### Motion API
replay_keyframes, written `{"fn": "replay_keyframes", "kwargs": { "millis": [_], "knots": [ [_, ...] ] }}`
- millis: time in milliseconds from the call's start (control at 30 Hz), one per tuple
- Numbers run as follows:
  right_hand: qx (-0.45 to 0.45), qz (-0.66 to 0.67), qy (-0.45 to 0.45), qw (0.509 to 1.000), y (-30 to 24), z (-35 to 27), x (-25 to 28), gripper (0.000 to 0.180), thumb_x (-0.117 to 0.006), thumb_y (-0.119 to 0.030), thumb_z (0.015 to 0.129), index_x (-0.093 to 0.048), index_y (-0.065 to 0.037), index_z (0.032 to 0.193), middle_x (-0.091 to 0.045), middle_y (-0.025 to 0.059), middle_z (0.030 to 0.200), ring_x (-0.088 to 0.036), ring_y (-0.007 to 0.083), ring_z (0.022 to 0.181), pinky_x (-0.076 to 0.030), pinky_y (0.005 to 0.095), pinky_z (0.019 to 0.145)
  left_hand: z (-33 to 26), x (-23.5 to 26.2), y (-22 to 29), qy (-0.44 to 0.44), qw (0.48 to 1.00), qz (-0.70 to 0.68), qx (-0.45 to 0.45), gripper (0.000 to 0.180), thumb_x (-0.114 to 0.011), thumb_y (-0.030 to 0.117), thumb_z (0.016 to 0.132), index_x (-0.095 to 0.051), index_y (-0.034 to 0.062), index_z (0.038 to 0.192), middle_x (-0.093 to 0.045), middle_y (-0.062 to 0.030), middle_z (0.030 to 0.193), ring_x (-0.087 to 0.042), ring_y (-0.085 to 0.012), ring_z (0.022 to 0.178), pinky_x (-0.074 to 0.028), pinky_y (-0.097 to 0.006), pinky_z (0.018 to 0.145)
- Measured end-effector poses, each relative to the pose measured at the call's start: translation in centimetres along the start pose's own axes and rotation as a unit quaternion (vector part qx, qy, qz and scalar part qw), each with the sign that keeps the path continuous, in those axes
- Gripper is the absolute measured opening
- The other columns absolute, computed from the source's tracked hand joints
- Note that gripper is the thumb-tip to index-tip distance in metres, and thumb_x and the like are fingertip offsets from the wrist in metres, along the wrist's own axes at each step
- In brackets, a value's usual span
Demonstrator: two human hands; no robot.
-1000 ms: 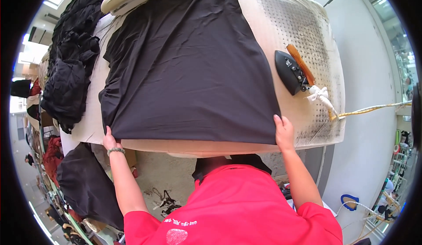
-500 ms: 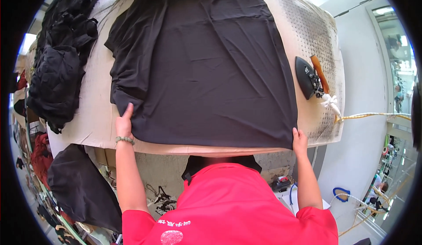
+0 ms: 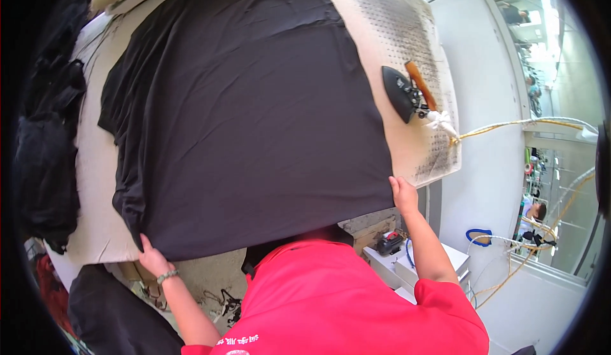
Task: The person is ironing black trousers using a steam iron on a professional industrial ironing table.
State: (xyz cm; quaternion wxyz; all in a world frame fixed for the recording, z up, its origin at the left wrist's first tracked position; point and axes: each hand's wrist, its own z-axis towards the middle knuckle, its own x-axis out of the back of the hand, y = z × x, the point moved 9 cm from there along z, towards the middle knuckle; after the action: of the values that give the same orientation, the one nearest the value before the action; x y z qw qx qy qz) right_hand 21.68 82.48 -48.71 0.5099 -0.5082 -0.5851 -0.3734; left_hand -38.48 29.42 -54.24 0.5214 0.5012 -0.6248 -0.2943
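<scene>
A large piece of black fabric [image 3: 267, 132] is spread over a padded ironing table [image 3: 95, 215]. Its left side lies in folds, while the middle and right are flatter with slight creases. At the near left corner, my left hand [image 3: 153, 257] grips the edge between thumb and fingers; a beaded bracelet circles that wrist. My right hand [image 3: 403, 196] pinches the near right corner. Between my hands the near edge runs taut, just past the table's front. Beyond my right hand, an iron [image 3: 400, 94] with a wooden handle rests on the table, apart from the cloth.
Crumpled black garments [image 3: 48, 177] are heaped at the left. Dark cloth [image 3: 118, 313] hangs below the table's near left corner. Cords [image 3: 503, 125] run from the iron toward the right. A white box-like unit [image 3: 439, 263] stands below on the right, near a white wall.
Both hands still hold the corners. The fabric's near edge has been pulled outward and looks tauter, with its left corner drawn nearer to me. My view has turned, so the table appears tilted.
</scene>
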Motion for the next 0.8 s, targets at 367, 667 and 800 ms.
{"fn": "replay_keyframes", "kwargs": {
  "millis": [367,667,800],
  "knots": [
    [0.114,-0.168,0.201,0.958,-7.3,21.9,12.3,0.057,-0.073,-0.039,0.087,-0.055,-0.006,0.130,-0.062,0.0175,0.123,-0.060,0.0367,0.113,-0.050,0.0486,0.091,-0.2,1.2,1.7,-0.008,1.000,-0.019,0.019,0.052,-0.067,0.025,0.098,-0.055,-0.0090,0.136,-0.061,-0.0144,0.134,-0.060,-0.0227,0.117,-0.045,-0.036,0.104],
    [0.044,0.312,-0.192,0.930,-13.8,26.7,11.8,0.038,-0.073,-0.036,0.093,-0.058,-0.004,0.079,-0.048,0.0003,0.055,-0.048,0.0106,0.042,-0.037,0.0295,0.038,-3.4,-4.6,2.8,-0.205,0.920,-0.224,0.247,0.050,-0.064,0.034,0.099,-0.059,-0.0033,0.131,-0.067,-0.0155,0.128,-0.066,-0.0296,0.112,-0.053,-0.042,0.099],
    [0.115,0.308,-0.235,0.915,-23.5,26.4,11.2,0.049,-0.063,-0.045,0.099,-0.050,-0.008,0.070,-0.046,-0.0004,0.054,-0.044,0.0112,0.039,-0.037,0.0294,0.039,-3.9,-3.8,6.3,-0.191,0.900,-0.317,0.232,0.053,-0.054,0.040,0.104,-0.055,-0.0012,0.137,-0.059,-0.0146,0.139,-0.059,-0.0299,0.124,-0.045,-0.042,0.109]
  ]
}}
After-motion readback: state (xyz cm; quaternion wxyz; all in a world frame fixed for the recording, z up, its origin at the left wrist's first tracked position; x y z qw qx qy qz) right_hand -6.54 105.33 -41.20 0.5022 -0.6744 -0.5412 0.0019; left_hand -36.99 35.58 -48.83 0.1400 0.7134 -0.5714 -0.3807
